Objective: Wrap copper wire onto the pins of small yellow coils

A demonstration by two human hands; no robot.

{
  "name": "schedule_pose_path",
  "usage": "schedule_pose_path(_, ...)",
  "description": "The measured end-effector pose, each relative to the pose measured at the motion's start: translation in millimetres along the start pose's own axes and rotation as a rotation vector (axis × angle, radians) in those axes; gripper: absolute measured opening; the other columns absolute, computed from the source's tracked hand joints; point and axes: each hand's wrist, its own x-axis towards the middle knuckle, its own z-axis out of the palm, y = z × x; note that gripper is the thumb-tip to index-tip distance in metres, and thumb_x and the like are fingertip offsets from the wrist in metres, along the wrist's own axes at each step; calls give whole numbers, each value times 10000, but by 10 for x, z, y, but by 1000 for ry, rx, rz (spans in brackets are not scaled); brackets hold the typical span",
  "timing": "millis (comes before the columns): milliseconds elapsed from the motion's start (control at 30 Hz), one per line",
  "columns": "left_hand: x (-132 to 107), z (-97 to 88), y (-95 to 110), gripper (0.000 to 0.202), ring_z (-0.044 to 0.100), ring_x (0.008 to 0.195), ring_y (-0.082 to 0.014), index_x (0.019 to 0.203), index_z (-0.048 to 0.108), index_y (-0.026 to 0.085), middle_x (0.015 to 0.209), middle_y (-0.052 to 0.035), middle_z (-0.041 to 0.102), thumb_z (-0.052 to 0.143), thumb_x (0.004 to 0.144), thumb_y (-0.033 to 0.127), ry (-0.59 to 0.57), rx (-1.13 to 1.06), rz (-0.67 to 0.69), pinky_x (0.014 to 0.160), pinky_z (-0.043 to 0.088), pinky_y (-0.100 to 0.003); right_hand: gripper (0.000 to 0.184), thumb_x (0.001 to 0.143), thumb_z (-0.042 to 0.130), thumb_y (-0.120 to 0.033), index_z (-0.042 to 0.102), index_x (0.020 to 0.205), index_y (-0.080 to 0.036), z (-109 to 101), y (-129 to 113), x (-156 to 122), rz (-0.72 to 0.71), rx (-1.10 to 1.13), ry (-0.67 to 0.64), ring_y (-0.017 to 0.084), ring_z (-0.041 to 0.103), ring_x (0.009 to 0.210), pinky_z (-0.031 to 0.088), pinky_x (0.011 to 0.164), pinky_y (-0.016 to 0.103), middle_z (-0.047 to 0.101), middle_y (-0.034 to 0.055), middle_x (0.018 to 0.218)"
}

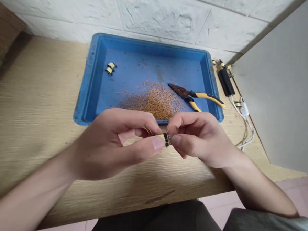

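Near the front wall of the tray, my left hand [122,138] pinches a small transformer [165,139] between thumb and fingers. It has yellow tape, a black bobbin and metal pins that face right. Thin copper-coloured wire ends stick up from it on both sides. My right hand [199,138] is closed at the pin end, its thumb and fingertips touching the transformer there. Whether a wire is also pinched in those fingertips, I cannot tell.
Behind my hands, a blue tray [152,43] holds a heap of wire clippings [157,100], long-nose pliers [186,93] with yellow-black handles, and two more transformers [110,68]. To its right lie a black cylindrical device [226,81] and a white cable [251,132] beside a grey panel [282,84].
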Motion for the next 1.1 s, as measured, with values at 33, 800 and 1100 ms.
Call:
schedule_pose_path(33,2,2,5,166,496,519,-118,729,700,226,613,18,578,680,892,197,-4,-10,-9,468,373,-234,152,731,694,-5,660,704,-150,3,-7,-2,3,-6,-2,23,480,464,387,431,134,581,-79,544)
schedule_pose_path(800,13,12,5,180,516,548,-86,738,673,180,631,34,583,648,910,135,-3,-24,89,498,391,-204,211,672,910,-57,733,728,-158,-32,45,-26,-120,-44,41,46,536,499,428,430,140,686,-40,642)
schedule_pose_path(1100,11,-1,13,180,523,532,-102,738,684,187,609,23,596,647,912,158,23,2,68,476,377,-226,225,623,922,-13,776,713,-160,-19,48,-7,-83,32,69,53,558,468,433,410,142,693,-35,603)
